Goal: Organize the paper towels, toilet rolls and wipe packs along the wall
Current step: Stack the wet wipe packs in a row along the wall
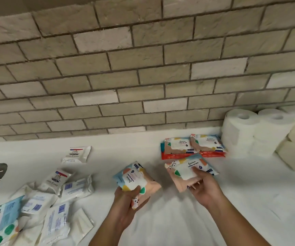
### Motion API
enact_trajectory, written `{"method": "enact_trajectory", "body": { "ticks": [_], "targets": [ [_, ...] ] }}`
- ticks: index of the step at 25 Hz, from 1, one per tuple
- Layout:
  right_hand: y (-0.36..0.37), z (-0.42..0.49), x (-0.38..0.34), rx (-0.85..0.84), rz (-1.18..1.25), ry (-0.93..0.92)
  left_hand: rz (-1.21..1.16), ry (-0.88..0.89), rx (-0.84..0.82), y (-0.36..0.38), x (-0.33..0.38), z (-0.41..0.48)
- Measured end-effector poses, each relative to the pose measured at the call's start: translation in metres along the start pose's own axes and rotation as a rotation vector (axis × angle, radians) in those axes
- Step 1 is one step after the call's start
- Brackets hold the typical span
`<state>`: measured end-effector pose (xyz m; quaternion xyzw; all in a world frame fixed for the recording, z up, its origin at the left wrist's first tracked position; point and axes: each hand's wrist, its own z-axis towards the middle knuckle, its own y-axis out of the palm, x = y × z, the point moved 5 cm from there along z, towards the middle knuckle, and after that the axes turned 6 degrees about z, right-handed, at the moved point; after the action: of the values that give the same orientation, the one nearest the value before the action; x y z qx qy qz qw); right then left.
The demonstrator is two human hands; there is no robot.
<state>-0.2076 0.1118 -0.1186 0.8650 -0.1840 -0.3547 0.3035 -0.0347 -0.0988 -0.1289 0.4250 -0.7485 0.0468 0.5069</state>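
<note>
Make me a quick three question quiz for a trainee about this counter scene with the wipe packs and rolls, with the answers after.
1. True or false: each hand holds a colourful wipe pack.
2. Where do the white rolls stand: A) by the wall at the right, B) in the left pile, C) in a hand?
3. Fill in: the stacked colourful packs lie between the rolls and the ____ pack near the wall.

Key
1. True: left hand holds one pack, right hand holds another.
2. A.
3. White.
</note>
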Motion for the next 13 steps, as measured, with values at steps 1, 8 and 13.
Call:
{"method": "enact_trajectory", "body": {
  "ticks": [1, 8, 13],
  "targets": [
    [-0.004, 0.004, -0.011, 0.010, 0.010, -0.002, 0.022, -0.001, 0.051, 0.009, -0.002, 0.007],
    [-0.017, 0.039, -0.072, 0.073, 0.074, 0.021, -0.060, 0.066, 0.106, 0.085, -0.008, 0.048],
    [-0.007, 0.072, -0.103, 0.095, 0.056, 0.041, -0.043, 0.014, 0.038, 0.127, -0.002, 0.082]
  ]
}}
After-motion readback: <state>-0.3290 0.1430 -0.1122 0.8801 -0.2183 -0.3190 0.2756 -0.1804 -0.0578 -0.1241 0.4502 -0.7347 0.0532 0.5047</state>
